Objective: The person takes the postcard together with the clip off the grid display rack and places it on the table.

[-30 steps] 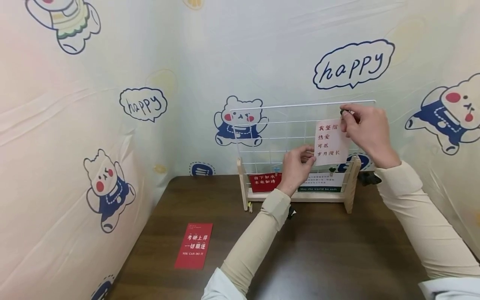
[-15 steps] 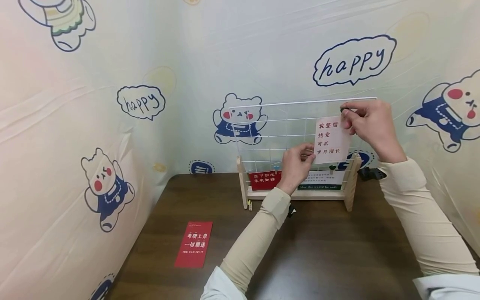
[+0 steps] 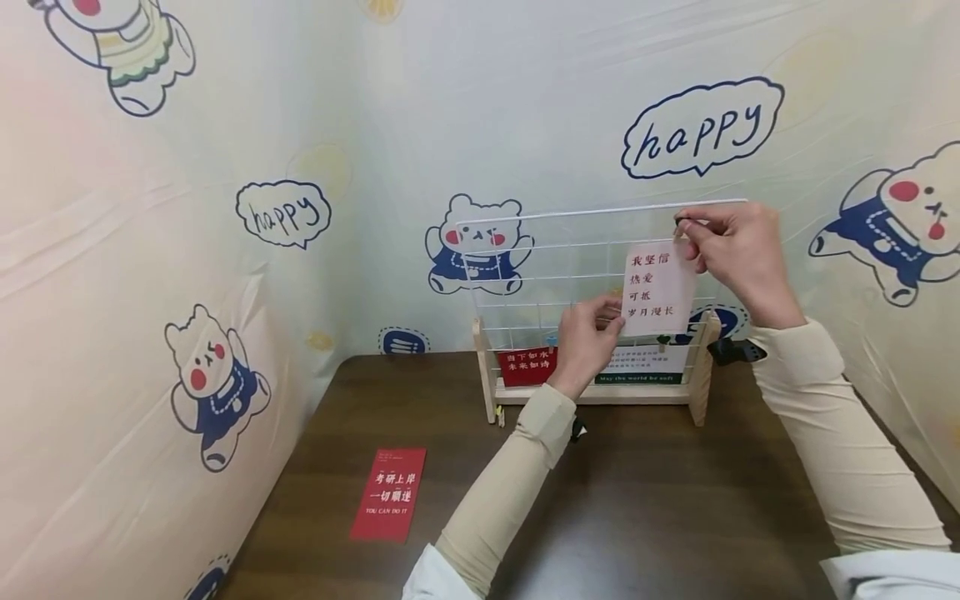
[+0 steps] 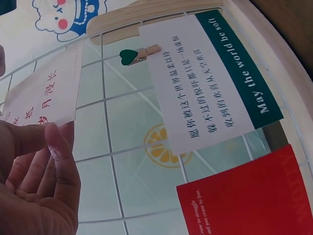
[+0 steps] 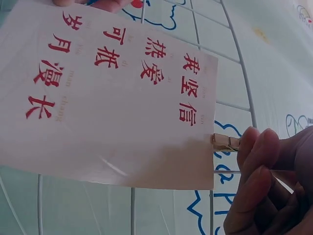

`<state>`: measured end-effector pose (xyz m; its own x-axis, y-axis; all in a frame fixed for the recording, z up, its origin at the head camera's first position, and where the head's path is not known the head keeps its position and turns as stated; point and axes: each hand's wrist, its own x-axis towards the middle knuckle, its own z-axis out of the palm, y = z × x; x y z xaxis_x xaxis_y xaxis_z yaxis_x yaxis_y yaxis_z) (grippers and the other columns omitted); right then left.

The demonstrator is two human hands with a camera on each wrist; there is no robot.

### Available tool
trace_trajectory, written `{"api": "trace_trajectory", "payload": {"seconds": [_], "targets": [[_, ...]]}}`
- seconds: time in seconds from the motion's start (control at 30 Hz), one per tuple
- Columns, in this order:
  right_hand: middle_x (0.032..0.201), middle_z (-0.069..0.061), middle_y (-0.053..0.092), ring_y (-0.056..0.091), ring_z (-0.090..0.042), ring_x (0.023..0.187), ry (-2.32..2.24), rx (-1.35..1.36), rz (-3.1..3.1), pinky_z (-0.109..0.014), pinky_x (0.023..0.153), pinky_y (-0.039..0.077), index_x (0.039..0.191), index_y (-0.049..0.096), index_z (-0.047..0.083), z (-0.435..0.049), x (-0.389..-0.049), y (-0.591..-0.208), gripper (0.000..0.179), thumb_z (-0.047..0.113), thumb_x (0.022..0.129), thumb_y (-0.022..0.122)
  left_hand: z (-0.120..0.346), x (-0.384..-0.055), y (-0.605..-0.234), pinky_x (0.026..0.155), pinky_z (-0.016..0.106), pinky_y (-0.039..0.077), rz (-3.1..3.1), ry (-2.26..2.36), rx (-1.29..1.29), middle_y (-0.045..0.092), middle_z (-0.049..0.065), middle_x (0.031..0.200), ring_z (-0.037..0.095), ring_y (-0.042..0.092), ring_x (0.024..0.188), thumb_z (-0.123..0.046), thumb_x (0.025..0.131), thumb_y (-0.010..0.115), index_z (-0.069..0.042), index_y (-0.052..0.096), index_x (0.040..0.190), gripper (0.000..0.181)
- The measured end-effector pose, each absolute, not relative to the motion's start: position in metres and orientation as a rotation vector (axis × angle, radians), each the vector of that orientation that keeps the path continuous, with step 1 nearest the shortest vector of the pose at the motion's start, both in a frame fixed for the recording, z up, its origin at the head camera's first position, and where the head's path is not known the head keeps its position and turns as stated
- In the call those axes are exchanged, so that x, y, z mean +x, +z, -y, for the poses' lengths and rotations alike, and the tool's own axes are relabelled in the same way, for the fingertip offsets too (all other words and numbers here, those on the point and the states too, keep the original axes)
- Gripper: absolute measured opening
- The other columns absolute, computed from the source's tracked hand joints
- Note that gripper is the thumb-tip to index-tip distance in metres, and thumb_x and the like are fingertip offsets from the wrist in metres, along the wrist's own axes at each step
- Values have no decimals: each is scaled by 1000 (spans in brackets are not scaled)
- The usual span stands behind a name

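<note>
A white card [image 3: 654, 292] with red Chinese characters is held up against the white wire grid [image 3: 600, 212]. My left hand [image 3: 588, 340] pinches its lower left edge, thumb in front, as the left wrist view shows. My right hand [image 3: 738, 260] pinches a small wooden clothespin [image 5: 226, 142] at the card's top edge. Whether the clothespin grips both card and wire cannot be made out. Lower on the grid are a red card [image 3: 525, 367] and a white-and-green card [image 4: 210, 73]. A clothespin with a green heart [image 4: 129, 57] sits on the latter.
The grid stands in a wooden base [image 3: 637, 395] on the dark table [image 3: 637, 508]. Another red card [image 3: 388, 496] lies flat at the left. A small yellow clothespin [image 3: 500, 415] is by the base's left foot. A dark object [image 3: 735, 352] shows behind the right foot.
Both hands stay almost in place on the card and clothespin. The view shifts slightly; no object is visibly let go or taken up.
</note>
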<state>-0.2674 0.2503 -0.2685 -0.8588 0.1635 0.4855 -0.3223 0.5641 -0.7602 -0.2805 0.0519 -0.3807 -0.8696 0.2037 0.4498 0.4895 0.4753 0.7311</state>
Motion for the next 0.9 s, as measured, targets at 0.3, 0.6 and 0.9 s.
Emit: {"api": "trace_trajectory", "payload": {"seconds": [0.3,0.6,0.9], "targets": [[66,20,65,59,-5,48,1275,174,2199,-17,49,52,122,77,4,-242,-260,-278,25,15,102,65,-39,-269,-387,79,13,58,2431,-1385,-632,81,8,107,12,78,89,-8,98,71,-9,76,118,21],[58,23,58,54,-1,47,1250,185,2109,-14,45,44,121,76,3,-233,-262,-289,24,13,102,63,-23,-258,-388,75,13,57,2450,-1415,-625,81,8,101,7,73,79,-12,97,72,-8,76,113,16],[54,17,55,47,-4,48,1180,240,2107,-18,45,33,113,80,7,-230,-257,-303,20,16,100,68,0,-248,-399,74,15,57,2547,-1399,-660,81,8,101,8,70,78,-11,97,74,-9,76,111,15]]}}
